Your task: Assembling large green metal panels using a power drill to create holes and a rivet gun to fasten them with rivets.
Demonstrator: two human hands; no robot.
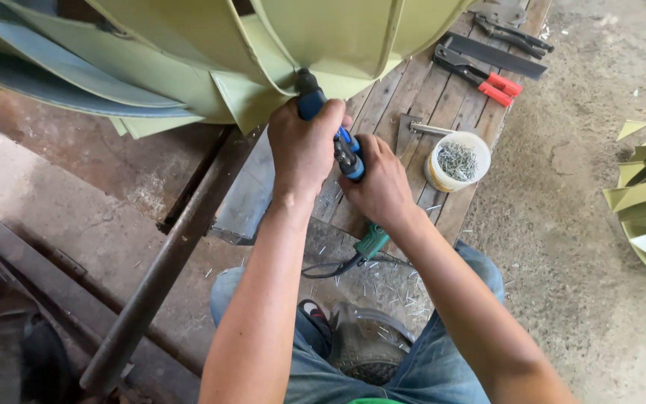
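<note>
Your left hand [304, 150] and right hand [379, 183] are both clamped on the blue-and-black rivet tool [330, 127], its nose pressed into pale-green sheet-metal blades [263, 90] just above.

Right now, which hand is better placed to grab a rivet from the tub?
Right, probably. The right hand grips the tool's lower handle, right beside the white tub of rivets. The left hand wraps the tool higher, against the green sheet-metal blades, farther from the tub.
</note>
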